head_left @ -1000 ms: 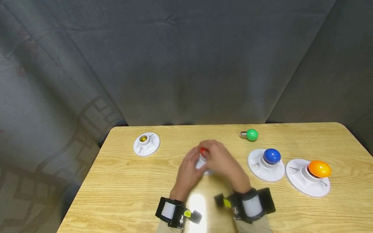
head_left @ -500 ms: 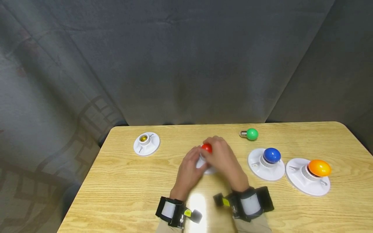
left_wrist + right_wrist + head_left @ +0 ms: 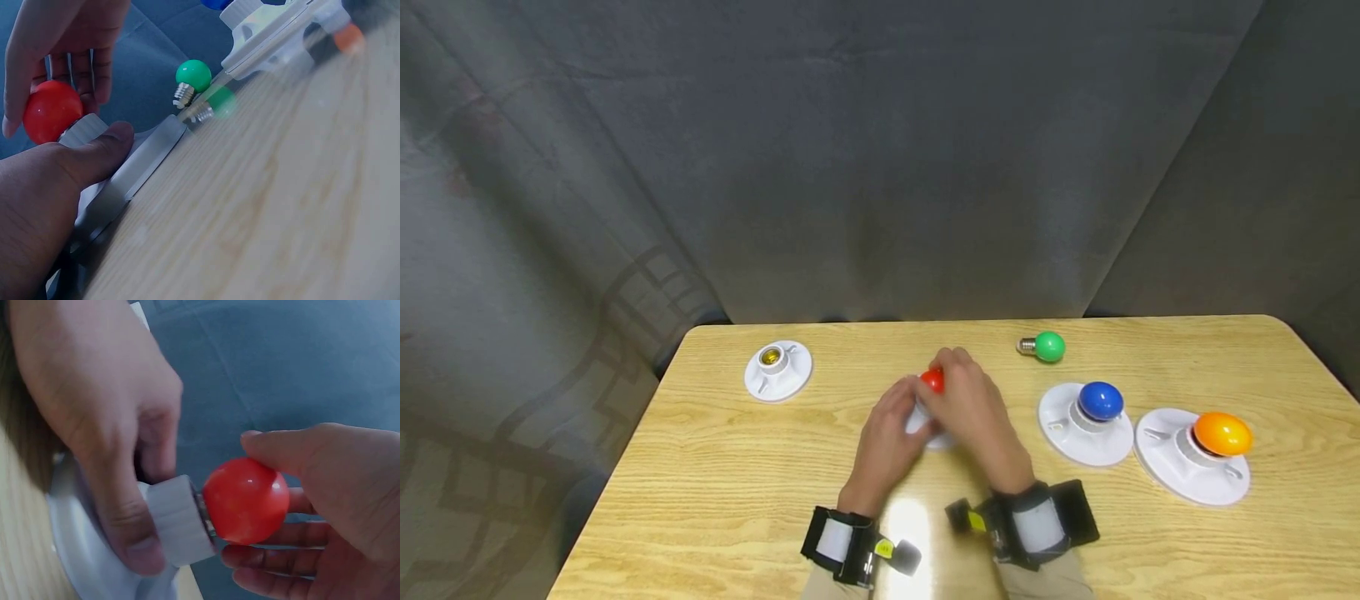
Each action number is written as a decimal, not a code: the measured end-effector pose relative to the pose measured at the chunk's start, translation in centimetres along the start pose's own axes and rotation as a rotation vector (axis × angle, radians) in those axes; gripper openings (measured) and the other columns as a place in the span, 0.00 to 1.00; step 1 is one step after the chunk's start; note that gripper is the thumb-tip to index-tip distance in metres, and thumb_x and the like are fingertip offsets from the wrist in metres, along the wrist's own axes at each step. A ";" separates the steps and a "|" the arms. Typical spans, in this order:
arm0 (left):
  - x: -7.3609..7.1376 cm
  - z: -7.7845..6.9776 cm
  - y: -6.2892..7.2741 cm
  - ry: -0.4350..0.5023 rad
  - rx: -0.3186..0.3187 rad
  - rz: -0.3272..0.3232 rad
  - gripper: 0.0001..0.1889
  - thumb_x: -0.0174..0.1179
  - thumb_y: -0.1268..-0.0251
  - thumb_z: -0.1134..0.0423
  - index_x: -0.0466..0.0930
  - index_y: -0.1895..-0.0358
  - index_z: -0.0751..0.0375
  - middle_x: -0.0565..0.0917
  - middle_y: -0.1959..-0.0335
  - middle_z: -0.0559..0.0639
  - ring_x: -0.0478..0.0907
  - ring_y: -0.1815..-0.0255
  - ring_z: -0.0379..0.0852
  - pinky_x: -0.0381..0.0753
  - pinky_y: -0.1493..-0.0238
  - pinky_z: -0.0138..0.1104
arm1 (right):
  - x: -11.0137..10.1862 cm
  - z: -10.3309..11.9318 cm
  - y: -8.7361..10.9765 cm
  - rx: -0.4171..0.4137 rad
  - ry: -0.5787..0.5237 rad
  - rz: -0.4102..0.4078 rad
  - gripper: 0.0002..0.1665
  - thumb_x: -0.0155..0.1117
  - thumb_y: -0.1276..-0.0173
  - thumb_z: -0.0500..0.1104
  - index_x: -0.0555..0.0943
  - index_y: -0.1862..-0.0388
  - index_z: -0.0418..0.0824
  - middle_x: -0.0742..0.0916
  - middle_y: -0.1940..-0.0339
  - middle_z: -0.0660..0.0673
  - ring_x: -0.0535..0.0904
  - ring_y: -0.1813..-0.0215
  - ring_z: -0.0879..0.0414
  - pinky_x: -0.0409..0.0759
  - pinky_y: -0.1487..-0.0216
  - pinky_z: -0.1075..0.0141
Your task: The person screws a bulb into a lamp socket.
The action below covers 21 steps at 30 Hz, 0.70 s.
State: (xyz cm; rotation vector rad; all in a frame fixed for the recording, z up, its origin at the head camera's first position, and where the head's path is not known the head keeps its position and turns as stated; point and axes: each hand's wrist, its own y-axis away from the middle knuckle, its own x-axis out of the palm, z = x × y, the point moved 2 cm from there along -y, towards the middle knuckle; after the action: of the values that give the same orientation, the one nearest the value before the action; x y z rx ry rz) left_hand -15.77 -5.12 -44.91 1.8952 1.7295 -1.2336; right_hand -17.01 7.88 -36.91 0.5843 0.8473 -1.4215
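Observation:
My left hand (image 3: 887,446) grips a white lamp holder (image 3: 178,519) by its neck, with the thumb (image 3: 103,153) lying along the collar. In that holder sits a red light bulb (image 3: 247,500), a sliver of its metal screw base showing above the collar in the right wrist view. My right hand (image 3: 973,408) is around the red bulb, thumb on one side and fingers on the other. From the head view, the hands cover much of the holder and part of the bulb.
A lamp holder (image 3: 793,379) with a bare brass socket stands at the left. To the right, a green bulb (image 3: 1049,346) lies on its side behind a holder with a blue bulb (image 3: 1101,401) and another with an orange bulb (image 3: 1222,434). A dark curtain (image 3: 880,167) hangs behind the table.
My right hand has shifted slightly and turned around the red bulb, leaving more of the bulb visible than a second ago. The left hand and the lamp holder stay in place.

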 end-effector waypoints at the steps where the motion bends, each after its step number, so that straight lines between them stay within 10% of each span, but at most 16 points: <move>1: 0.0 0.0 0.0 0.002 -0.010 0.006 0.29 0.60 0.37 0.43 0.71 0.33 0.46 0.74 0.33 0.41 0.68 0.29 0.42 0.68 0.28 0.41 | -0.1 0.0 0.0 -0.011 -0.008 0.009 0.20 0.68 0.37 0.53 0.79 0.58 0.38 0.81 0.62 0.43 0.78 0.66 0.51 0.82 0.65 0.61; 8: 0.0 0.1 0.2 -0.012 -0.013 0.005 0.29 0.62 0.38 0.45 0.72 0.34 0.49 0.74 0.32 0.46 0.67 0.28 0.47 0.68 0.28 0.45 | -1.0 0.5 0.3 -0.208 -0.080 0.064 0.18 0.66 0.35 0.40 0.81 0.47 0.37 0.82 0.41 0.39 0.77 0.38 0.42 0.76 0.36 0.48; 21: -0.2 0.0 0.2 -0.027 -0.027 0.014 0.30 0.63 0.39 0.45 0.73 0.35 0.54 0.73 0.31 0.47 0.66 0.27 0.48 0.67 0.28 0.45 | -0.8 0.9 0.7 -0.233 -0.060 0.244 0.34 0.72 0.54 0.28 0.80 0.43 0.34 0.80 0.37 0.36 0.73 0.33 0.39 0.69 0.29 0.47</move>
State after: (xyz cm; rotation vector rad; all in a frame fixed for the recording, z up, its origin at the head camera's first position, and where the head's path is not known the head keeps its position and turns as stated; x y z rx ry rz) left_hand -15.57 -5.31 -44.89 1.8637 1.7078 -1.2185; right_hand -16.17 7.73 -35.80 0.4479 0.8487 -1.0964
